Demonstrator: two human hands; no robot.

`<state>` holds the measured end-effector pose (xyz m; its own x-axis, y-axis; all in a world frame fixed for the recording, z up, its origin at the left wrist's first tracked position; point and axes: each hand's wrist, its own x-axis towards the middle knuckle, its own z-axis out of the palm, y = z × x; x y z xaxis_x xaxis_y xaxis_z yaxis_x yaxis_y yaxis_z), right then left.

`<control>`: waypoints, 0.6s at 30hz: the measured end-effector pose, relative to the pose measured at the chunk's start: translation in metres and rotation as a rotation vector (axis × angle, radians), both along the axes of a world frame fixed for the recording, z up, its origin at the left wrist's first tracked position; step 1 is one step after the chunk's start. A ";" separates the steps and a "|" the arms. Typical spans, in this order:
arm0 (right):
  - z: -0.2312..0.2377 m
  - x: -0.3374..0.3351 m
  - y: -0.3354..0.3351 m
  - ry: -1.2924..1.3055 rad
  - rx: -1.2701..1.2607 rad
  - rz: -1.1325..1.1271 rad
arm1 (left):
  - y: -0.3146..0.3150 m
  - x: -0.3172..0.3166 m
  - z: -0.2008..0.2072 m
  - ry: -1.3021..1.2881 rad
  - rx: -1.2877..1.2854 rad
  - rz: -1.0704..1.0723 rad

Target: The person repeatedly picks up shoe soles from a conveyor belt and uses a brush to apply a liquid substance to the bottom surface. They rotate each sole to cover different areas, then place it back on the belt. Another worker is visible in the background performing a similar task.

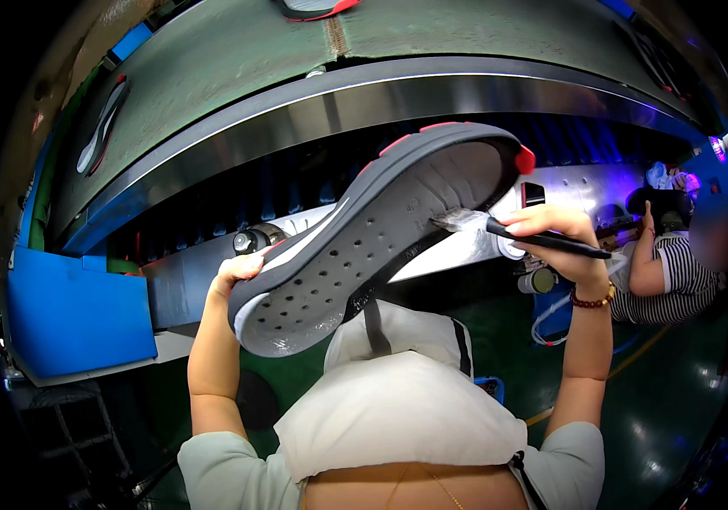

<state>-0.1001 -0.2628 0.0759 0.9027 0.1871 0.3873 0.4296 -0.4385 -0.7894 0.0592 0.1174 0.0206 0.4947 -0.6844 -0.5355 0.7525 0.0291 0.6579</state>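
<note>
My left hand (pixel 241 270) grips the edge of a large shoe sole (pixel 381 221) near its heel end. The sole is grey inside with a dark rim, a white stripe and red accents, and it tilts up to the right with its inner side facing me. Small holes dot its heel half, and the heel end looks wet and shiny. Closed around a black-handled brush (pixel 542 240), my right hand (pixel 558 229) is at the toe end. The pale bristles touch the inside of the sole. My left fingertips are partly hidden behind the rim.
Beyond a curved metal edge (pixel 381 95) runs a green conveyor belt (pixel 211 64) carrying other soles (pixel 104 123). A dark, round-topped container (pixel 255 238) stands on the metal shelf below. To the right sits a co-worker in a striped top (pixel 674 276). A blue panel (pixel 79 310) is at left.
</note>
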 end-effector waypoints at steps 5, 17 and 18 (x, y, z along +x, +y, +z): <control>-0.007 -0.010 0.019 0.294 0.238 0.128 | -0.014 -0.005 -0.019 -0.002 -0.021 0.012; -0.062 -0.020 0.108 0.096 0.405 -0.301 | -0.102 -0.055 -0.053 0.430 -0.531 0.178; -0.064 -0.022 0.109 0.043 0.315 -0.314 | -0.104 -0.058 -0.056 0.431 -0.507 0.196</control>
